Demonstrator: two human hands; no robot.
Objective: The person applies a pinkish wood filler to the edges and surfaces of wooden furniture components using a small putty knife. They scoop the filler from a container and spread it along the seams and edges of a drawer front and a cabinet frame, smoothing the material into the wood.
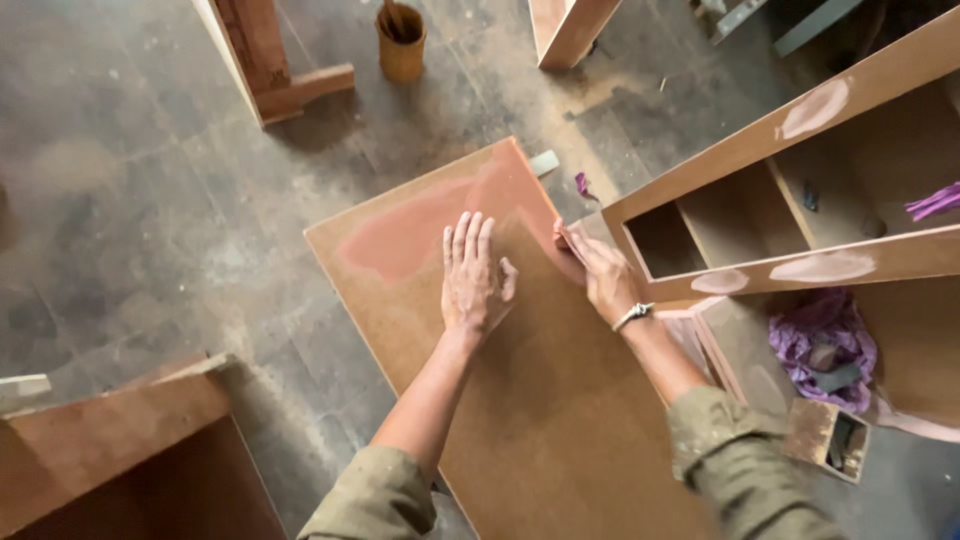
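Note:
A large brown fibreboard panel [540,400] lies tilted across a wooden support, with a reddish filler patch [415,235] on its far end. My left hand [473,275] rests flat on the panel, fingers together and pointing away from me, just right of the patch. At the panel's right edge my right hand [600,272] has its fingers pinched on something small and reddish that I cannot make out. A metal bracelet [632,316] circles that wrist.
An open wooden cabinet frame [800,190] with pale filler spots stands at right, purple rags [820,335] and a small wooden box [828,438] below it. A yellow-brown pot [401,42] stands on the dusty floor at the top. Another brown board [110,450] fills the lower left.

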